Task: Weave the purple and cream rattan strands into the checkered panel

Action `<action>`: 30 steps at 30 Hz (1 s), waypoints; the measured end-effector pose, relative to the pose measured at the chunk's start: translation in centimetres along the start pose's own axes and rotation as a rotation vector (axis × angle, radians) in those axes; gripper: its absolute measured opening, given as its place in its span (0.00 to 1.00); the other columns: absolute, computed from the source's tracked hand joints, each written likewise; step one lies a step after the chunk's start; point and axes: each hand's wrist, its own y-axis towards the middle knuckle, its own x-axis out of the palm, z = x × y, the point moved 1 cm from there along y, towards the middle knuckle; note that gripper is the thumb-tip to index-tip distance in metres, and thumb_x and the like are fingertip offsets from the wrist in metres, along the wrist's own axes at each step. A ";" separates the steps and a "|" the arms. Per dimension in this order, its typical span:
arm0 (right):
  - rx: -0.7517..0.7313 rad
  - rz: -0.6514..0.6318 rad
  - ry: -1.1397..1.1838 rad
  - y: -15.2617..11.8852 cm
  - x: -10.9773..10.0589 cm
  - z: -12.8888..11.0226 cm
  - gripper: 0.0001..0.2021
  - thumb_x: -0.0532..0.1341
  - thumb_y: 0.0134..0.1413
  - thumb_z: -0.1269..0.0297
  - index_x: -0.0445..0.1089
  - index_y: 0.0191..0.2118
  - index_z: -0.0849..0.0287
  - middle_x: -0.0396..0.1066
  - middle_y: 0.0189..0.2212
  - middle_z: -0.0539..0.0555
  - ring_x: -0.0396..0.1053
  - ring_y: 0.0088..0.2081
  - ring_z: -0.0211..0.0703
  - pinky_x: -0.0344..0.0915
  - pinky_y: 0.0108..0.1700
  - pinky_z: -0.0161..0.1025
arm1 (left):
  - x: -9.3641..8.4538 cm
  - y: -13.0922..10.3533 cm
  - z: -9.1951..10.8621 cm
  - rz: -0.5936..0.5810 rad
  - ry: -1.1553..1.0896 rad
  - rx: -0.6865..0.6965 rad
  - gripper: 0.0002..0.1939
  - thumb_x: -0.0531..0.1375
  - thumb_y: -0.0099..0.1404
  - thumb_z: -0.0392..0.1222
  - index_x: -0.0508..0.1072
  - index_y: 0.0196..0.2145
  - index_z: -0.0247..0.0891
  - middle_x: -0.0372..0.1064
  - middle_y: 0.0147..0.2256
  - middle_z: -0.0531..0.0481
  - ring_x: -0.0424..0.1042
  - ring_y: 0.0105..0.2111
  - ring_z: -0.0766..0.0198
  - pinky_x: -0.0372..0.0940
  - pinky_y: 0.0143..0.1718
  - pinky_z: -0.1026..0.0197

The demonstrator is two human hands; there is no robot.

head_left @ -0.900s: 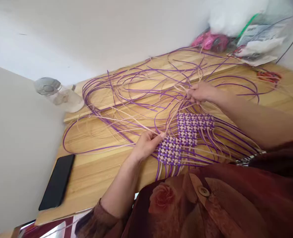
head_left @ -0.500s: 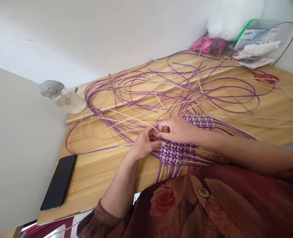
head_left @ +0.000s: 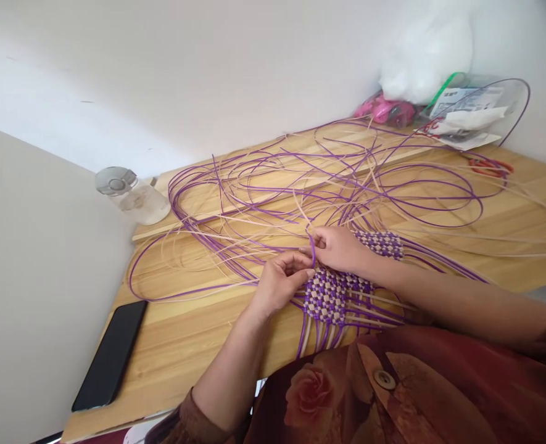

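Pinching with both hands, close together: pressing the left hand's thumb onto the upper left corner of a woven piece, fingers curling, and clamping a purple strand between the fingertips of the right hand. Facing a broad tangle of strands, purple and pale, looping and crossing behind the hands and covering much of the back of the bench. Having a black phone lying near the left edge, well apart from the work, and a grey-lidded bottle by the wall at the far left. Seeing red-handled scissors at the far right beside some looping strands, then a clear packet, a bag of pink things and a white bundle crowding the back right corner. Resting the woven piece on the bench, just in front of the floral shirt; showing small knobbly checks in purple and pale beige, trailing loose ends towards the near edge and the right, and partly hiding under the right hand and forearm.
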 end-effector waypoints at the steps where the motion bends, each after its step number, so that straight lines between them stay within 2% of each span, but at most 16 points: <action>1: -0.068 0.075 -0.018 0.0 -0.3 -0.1 0.05 0.62 0.48 0.63 0.68 0.30 0.60 0.66 0.19 0.47 0.62 0.22 0.34 0.53 0.26 0.31 | 0.0 0.0 0.0 -0.007 0.002 -0.009 0.14 0.69 0.51 0.44 0.72 0.32 0.33 0.71 0.26 0.52 0.66 0.25 0.72 0.60 0.28 0.68; 4: -0.274 0.245 0.029 0.4 -1.7 -0.5 0.09 0.61 0.51 0.65 0.69 0.40 0.60 0.67 0.22 0.47 0.62 0.22 0.33 0.57 0.27 0.31 | -0.1 0.1 -0.2 -0.010 0.012 -0.086 0.15 0.68 0.52 0.45 0.71 0.32 0.34 0.70 0.25 0.53 0.64 0.22 0.73 0.58 0.26 0.68; 6: -0.403 0.284 0.082 0.7 -2.9 -1.0 0.08 0.60 0.54 0.66 0.71 0.40 0.60 0.69 0.27 0.49 0.63 0.24 0.33 0.60 0.29 0.32 | -0.2 0.2 -0.3 -0.010 0.008 -0.099 0.17 0.69 0.51 0.46 0.71 0.32 0.34 0.69 0.25 0.53 0.64 0.22 0.73 0.58 0.25 0.68; 8: -0.509 0.296 0.113 0.7 -3.9 -1.6 0.06 0.60 0.54 0.67 0.73 0.37 0.60 0.72 0.35 0.53 0.67 0.31 0.35 0.62 0.32 0.33 | -0.3 0.1 -0.2 0.005 0.017 -0.073 0.18 0.69 0.50 0.47 0.70 0.33 0.34 0.69 0.25 0.53 0.65 0.23 0.72 0.59 0.26 0.68; 9: -0.547 0.277 0.142 0.5 -4.1 -1.9 0.06 0.60 0.54 0.66 0.74 0.36 0.60 0.73 0.38 0.54 0.69 0.35 0.37 0.64 0.34 0.33 | -0.4 0.1 -0.1 0.012 0.032 -0.062 0.18 0.69 0.50 0.47 0.70 0.33 0.34 0.69 0.26 0.53 0.65 0.23 0.72 0.59 0.27 0.68; 11: -0.576 0.148 0.245 0.0 -4.1 -2.3 0.07 0.60 0.57 0.65 0.73 0.37 0.60 0.74 0.40 0.55 0.71 0.39 0.39 0.66 0.37 0.34 | -0.6 -0.1 0.0 -0.006 0.078 -0.065 0.18 0.69 0.51 0.49 0.70 0.32 0.34 0.69 0.26 0.53 0.65 0.23 0.72 0.58 0.27 0.68; 13: -0.557 0.011 0.313 -0.7 -3.6 -2.3 0.08 0.58 0.60 0.63 0.73 0.39 0.60 0.76 0.36 0.54 0.73 0.37 0.39 0.66 0.36 0.33 | -0.7 -0.2 0.2 -0.073 0.138 -0.095 0.18 0.68 0.52 0.50 0.71 0.31 0.33 0.68 0.25 0.53 0.63 0.23 0.72 0.56 0.26 0.67; 14: -0.548 -0.015 0.291 -1.1 -3.4 -2.2 0.10 0.57 0.61 0.63 0.73 0.39 0.60 0.76 0.34 0.53 0.73 0.34 0.38 0.66 0.36 0.33 | -0.7 -0.3 0.2 -0.108 0.165 -0.106 0.17 0.67 0.52 0.51 0.72 0.31 0.33 0.67 0.24 0.54 0.62 0.23 0.72 0.55 0.25 0.67; 16: -0.559 0.002 0.111 -1.9 -3.1 -2.1 0.11 0.55 0.62 0.63 0.74 0.42 0.60 0.77 0.35 0.54 0.74 0.36 0.39 0.66 0.39 0.35 | -0.7 -0.3 0.2 -0.129 0.196 -0.116 0.17 0.67 0.52 0.51 0.73 0.30 0.32 0.65 0.23 0.54 0.59 0.22 0.72 0.53 0.24 0.67; 18: -0.563 -0.010 -0.146 -2.7 -3.1 -2.0 0.13 0.54 0.62 0.67 0.73 0.47 0.60 0.76 0.40 0.57 0.73 0.41 0.43 0.65 0.43 0.38 | -0.6 -0.4 0.1 -0.092 0.205 -0.122 0.17 0.67 0.52 0.51 0.73 0.29 0.33 0.63 0.22 0.55 0.58 0.21 0.72 0.53 0.24 0.67; 20: -0.521 -0.131 -0.328 -3.4 -3.2 -2.3 0.16 0.52 0.61 0.71 0.71 0.51 0.61 0.75 0.43 0.59 0.72 0.44 0.46 0.64 0.45 0.40 | -0.4 -0.5 0.0 -0.048 0.219 -0.117 0.17 0.66 0.53 0.51 0.73 0.29 0.33 0.63 0.22 0.54 0.58 0.21 0.72 0.53 0.24 0.67; 23: -0.420 -0.246 -0.363 -4.4 -3.5 -3.0 0.17 0.50 0.60 0.71 0.69 0.52 0.63 0.75 0.41 0.60 0.73 0.40 0.47 0.64 0.41 0.38 | -0.3 -0.6 0.0 -0.031 0.238 -0.100 0.16 0.65 0.55 0.51 0.73 0.29 0.33 0.64 0.22 0.53 0.59 0.22 0.71 0.54 0.24 0.66; 25: -0.330 -0.331 -0.251 -4.7 -3.5 -3.5 0.17 0.49 0.61 0.69 0.68 0.52 0.62 0.76 0.34 0.58 0.73 0.34 0.43 0.63 0.36 0.36 | -0.3 -0.6 -0.1 -0.037 0.216 -0.088 0.17 0.64 0.56 0.53 0.73 0.29 0.33 0.62 0.22 0.54 0.57 0.21 0.71 0.52 0.23 0.66; 28: -0.065 -0.576 0.037 -4.7 -2.8 -3.9 0.20 0.48 0.62 0.67 0.59 0.59 0.59 0.73 0.23 0.50 0.69 0.21 0.37 0.61 0.25 0.32 | -0.3 -0.4 -0.3 -0.055 0.186 -0.067 0.20 0.62 0.57 0.56 0.72 0.25 0.34 0.56 0.19 0.56 0.52 0.19 0.72 0.47 0.21 0.66; 30: 0.111 -0.678 0.218 -4.7 -2.0 -4.0 0.23 0.50 0.62 0.65 0.52 0.63 0.57 0.72 0.22 0.49 0.68 0.18 0.37 0.59 0.19 0.30 | -0.2 -0.3 -0.4 -0.035 0.189 -0.074 0.20 0.63 0.56 0.56 0.71 0.23 0.34 0.54 0.17 0.57 0.50 0.19 0.73 0.45 0.21 0.66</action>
